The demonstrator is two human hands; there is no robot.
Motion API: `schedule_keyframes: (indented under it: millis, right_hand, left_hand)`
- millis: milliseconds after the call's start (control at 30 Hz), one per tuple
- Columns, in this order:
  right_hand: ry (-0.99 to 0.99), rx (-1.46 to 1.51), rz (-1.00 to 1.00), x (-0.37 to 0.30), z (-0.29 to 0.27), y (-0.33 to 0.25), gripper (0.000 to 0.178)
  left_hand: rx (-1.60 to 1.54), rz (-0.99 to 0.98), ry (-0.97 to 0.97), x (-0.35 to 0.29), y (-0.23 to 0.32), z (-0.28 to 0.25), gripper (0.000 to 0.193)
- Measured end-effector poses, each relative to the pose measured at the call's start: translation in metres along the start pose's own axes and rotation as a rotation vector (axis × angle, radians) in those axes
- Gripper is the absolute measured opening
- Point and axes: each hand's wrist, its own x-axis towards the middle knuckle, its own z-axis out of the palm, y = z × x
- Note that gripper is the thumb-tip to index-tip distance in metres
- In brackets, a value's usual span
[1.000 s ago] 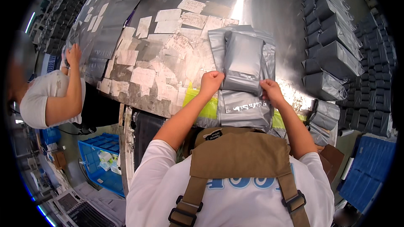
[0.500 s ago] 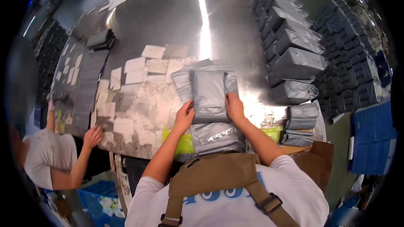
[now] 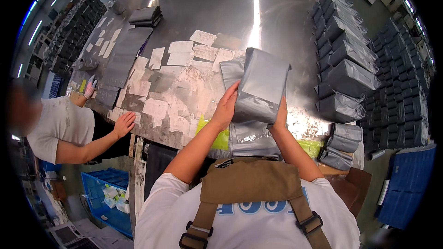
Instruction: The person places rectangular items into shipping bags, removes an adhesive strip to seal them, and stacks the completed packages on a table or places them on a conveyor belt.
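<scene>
Between my two hands is a filled grey plastic mailing bag (image 3: 264,78), raised and tilted above the table. My left hand (image 3: 226,103) grips its left side, fingers along the edge. The right side is held by my right hand (image 3: 279,114), whose fingers are partly hidden behind the bag. Under it, near the table's front edge, lie flat grey mailing bags (image 3: 251,140). Another flat grey bag (image 3: 230,71) shows behind the held one, partly covered. Bright yellow-green sheeting (image 3: 221,139) peeks out beside my left forearm.
Stacks of filled grey bags (image 3: 348,50) line the table's right side, with smaller folded bundles (image 3: 346,137) nearer me. Paper labels (image 3: 180,57) cover the table left of centre. At the left, a co-worker's hand (image 3: 124,124) rests on the edge, above a blue crate (image 3: 108,203).
The filled bag has been lifted and tilted off the flat bags, with both hands now at its sides. My view has shifted, and the co-worker's hand lies flatter on the table edge.
</scene>
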Motion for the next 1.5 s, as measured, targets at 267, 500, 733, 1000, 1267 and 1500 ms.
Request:
schedule_keyframes:
  millis: [267, 500, 733, 1000, 1267, 1500]
  right_hand:
    - [-0.655, 0.429, 0.454, -0.012, -0.039, -0.127, 0.081]
    - [-0.409, -0.450, -0.099, -0.042, -0.080, -0.216, 0.102]
    - [-0.259, -1.487, -0.821, -0.016, -0.180, -0.367, 0.103]
    - [-0.088, -2.113, -0.694, 0.028, -0.207, -0.359, 0.112]
    - [-0.488, -1.403, -0.752, -0.013, -0.092, -0.145, 0.021]
    - [-0.190, -1.526, -0.365, -0.014, -0.089, -0.049, 0.034]
  left_hand:
    - [0.026, 0.054, 0.045, -0.042, 0.035, 0.051, 0.050]
    - [0.284, 0.251, -0.285, -0.043, 0.019, 0.090, 0.067]
    - [1.038, 0.321, -0.206, -0.059, -0.050, 0.020, 0.061]
    - [1.350, 0.268, -0.181, -0.069, -0.081, 0.022, 0.062]
    - [1.270, 0.288, 0.185, -0.069, -0.114, 0.004, 0.063]
    - [1.376, 0.231, 0.017, -0.087, -0.091, 0.008, 0.081]
